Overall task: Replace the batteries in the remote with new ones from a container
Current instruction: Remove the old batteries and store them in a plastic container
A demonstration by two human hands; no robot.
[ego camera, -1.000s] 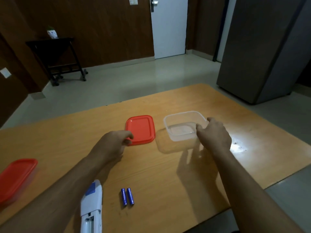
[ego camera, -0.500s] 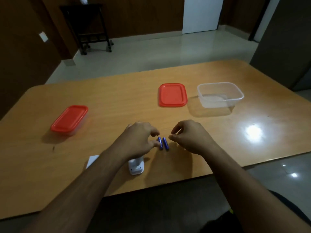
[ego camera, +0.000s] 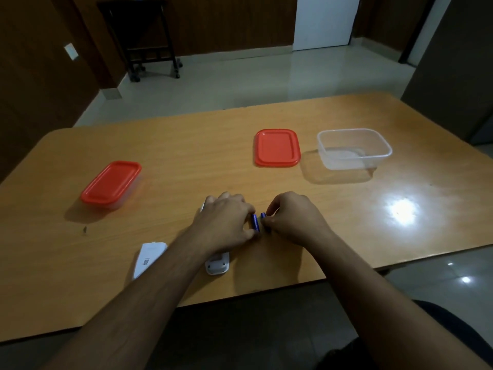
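Head view: our left hand (ego camera: 225,222) pinches one small blue cylindrical battery (ego camera: 255,222) on the wooden table (ego camera: 186,156); our right hand (ego camera: 292,218) closes on its twin (ego camera: 264,218). Round cells may roll away, or go reversed into the white remote (ego camera: 217,264).

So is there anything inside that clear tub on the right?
No, the clear tub sits open and empty on the table, with its red lid lying flat beside it.
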